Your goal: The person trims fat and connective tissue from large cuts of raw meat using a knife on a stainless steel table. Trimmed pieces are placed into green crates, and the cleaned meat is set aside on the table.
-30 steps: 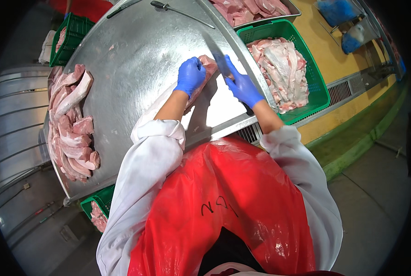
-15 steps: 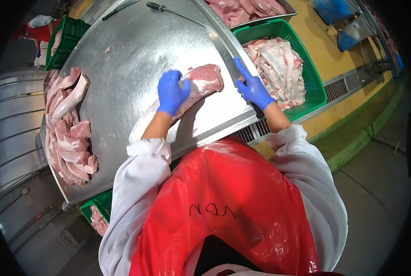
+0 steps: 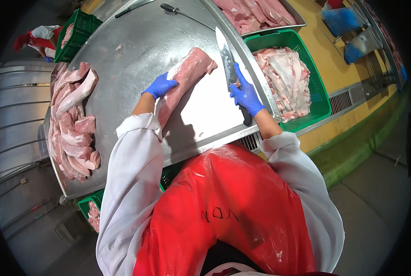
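Observation:
My left hand point(image 3: 160, 86) grips the left side of a long, pink pork loin point(image 3: 192, 69), with its thumb across the top. The loin slants over the bare steel table point(image 3: 127, 60), its near end partly behind my left forearm. In my right hand point(image 3: 247, 97) is a knife point(image 3: 225, 53) with a long blade and a black handle. Its blade points away from me, to the right of the loin and apart from it. My right forefinger is stretched along the knife.
Meat strips point(image 3: 72, 124) are heaped at the table's left. A sharpening steel point(image 3: 187, 15) and another knife point(image 3: 134, 8) lie at the far side. Right of the table, a green crate point(image 3: 323, 92) holds pale trimmings, beside a metal tray point(image 3: 300, 20) of meat. Another person point(image 3: 39, 39) stands far left.
The loin has been turned over, so more of its pink side shows. My left hand has shifted left and lower on it. The knife blade has tilted into clear view.

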`<state>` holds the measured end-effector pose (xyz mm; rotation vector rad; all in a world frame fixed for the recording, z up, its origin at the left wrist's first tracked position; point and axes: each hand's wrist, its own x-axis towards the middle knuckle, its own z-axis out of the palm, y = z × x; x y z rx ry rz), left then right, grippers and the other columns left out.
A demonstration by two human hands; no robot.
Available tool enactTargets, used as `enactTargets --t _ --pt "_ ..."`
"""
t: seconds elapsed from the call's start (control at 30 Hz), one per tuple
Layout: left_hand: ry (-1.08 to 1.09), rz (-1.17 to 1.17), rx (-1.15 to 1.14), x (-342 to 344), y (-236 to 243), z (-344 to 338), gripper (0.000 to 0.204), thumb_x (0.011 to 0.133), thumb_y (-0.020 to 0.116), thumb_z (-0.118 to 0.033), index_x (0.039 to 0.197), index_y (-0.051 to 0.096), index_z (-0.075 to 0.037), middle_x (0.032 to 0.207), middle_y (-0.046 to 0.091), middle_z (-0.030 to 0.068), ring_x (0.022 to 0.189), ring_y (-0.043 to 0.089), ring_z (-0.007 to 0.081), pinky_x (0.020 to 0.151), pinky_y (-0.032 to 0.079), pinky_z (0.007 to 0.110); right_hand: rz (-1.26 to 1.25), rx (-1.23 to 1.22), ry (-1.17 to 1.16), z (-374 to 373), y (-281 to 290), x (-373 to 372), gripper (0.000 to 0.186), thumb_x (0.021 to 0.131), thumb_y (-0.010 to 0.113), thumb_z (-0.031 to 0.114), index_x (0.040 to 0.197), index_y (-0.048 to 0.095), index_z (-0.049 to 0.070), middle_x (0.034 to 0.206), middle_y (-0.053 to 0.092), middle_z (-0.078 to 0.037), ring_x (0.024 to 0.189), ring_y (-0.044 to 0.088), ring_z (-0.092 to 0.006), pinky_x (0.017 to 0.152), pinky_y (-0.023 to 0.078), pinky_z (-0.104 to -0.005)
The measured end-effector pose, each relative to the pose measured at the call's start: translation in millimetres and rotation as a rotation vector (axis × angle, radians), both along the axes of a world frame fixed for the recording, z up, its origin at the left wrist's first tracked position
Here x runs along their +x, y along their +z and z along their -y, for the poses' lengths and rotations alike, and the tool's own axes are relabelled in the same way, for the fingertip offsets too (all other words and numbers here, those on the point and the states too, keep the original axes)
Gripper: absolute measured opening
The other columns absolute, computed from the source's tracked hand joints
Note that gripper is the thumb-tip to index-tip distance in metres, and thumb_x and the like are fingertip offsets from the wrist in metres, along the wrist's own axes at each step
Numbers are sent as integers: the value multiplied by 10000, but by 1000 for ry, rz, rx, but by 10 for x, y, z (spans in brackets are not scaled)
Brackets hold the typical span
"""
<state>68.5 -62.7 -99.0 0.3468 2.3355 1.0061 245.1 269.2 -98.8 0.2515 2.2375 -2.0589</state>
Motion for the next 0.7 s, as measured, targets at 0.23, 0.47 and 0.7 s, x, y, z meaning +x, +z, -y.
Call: enactTargets --t 0.23,0.47,0.7 --pt "166 -463 -452 934 461 -177 855 722 750 -452 1323 458 81 1246 566 313 1160 568 442 988 469 449 -40 127 59 453 158 -793 831 891 539 99 1592 135 289 730 626 -112 559 632 -203 530 563 -346" --pt "73 -773 -339 1447 216 82 697 641 783 -320 1187 490 0 1147 518 223 1082 515 416 923 431 496 96 255 125 783 275 -1787 834 858 498 47 1595 137 192 730 651 -142 538 630 -205 499 538 -352" --pt "35 -756 -223 1689 78 393 544 673 736 -237 1128 515 -34 1144 545 204 1061 519 402 902 411 493 320 344 307 680 362 -1604 822 859 481 31 1597 157 194 699 631 -129 503 601 -190 474 500 -343"
